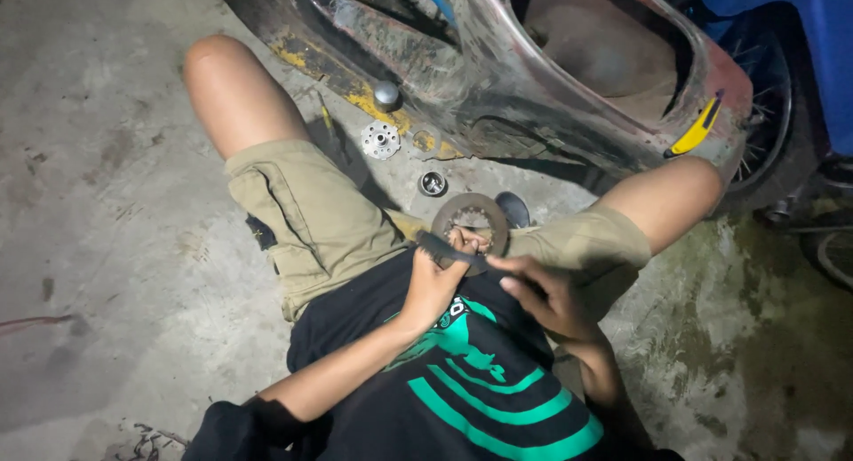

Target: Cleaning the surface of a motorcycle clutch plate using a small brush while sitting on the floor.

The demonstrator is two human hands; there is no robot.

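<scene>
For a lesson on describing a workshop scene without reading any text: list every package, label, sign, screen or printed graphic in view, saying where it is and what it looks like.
No packages, signs or screens show.
Shirt graphic: on the person's black shirt, bottom centre; curved green stripes under a green figure shape.
Yellow painted patches: along the worn dark vehicle body on the floor; chipped, irregular.
Yellow handle: against the body's right end; narrow, slanted.

The left hand [435,279] covers the near rim of the ring plate [471,219]; the dark strip [444,248] disappears under the right hand [542,297].
</scene>
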